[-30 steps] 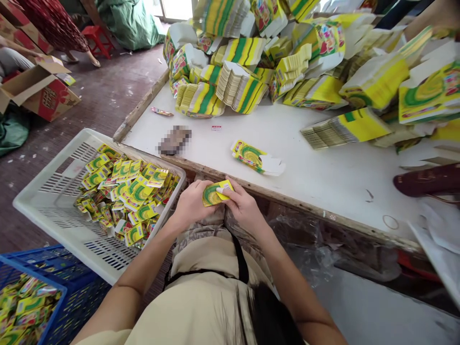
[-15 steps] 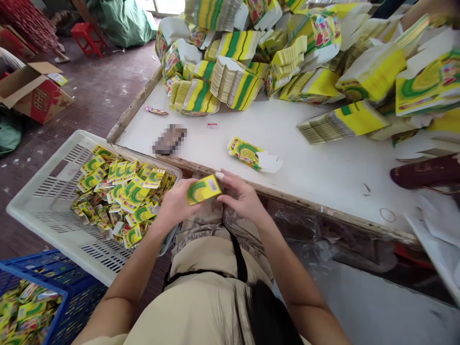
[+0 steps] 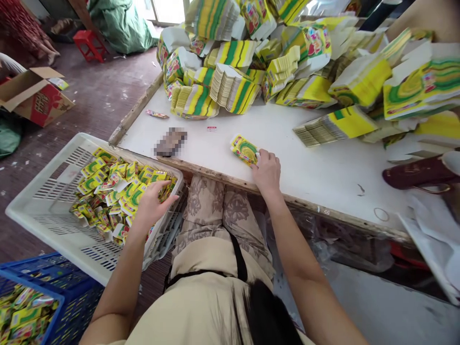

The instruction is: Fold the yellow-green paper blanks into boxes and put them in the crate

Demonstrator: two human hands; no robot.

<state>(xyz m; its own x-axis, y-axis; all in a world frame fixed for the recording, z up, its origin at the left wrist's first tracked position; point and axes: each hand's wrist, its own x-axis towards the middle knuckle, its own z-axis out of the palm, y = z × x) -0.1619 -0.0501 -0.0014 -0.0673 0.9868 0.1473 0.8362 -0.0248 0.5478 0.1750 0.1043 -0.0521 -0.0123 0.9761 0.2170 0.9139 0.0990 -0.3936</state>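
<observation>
My left hand (image 3: 154, 203) is over the near right side of the white plastic crate (image 3: 46, 201), above its heap of small yellow-green cartons (image 3: 124, 194). Its thumb and fingers are apart, with nothing between them. On the white tabletop (image 3: 212, 151), my right hand (image 3: 268, 171) is closed around the flap end of a yellow carton (image 3: 244, 150). The printed face of that carton points up and left, and its white flaps are mostly hidden under my fingers.
Stacks of flat cartons (image 3: 233, 91) are heaped along the table's back. A pixelated object (image 3: 170, 142) lies near the front left edge. To the right is a dark red mug (image 3: 413, 172). A blue crate (image 3: 72, 287) of cartons stands lower left, a cardboard box (image 3: 39, 98) beyond.
The small carton has left my left hand, which has moved left over the crate and opened. My right hand has gone forward and right to the carton lying on the table.
</observation>
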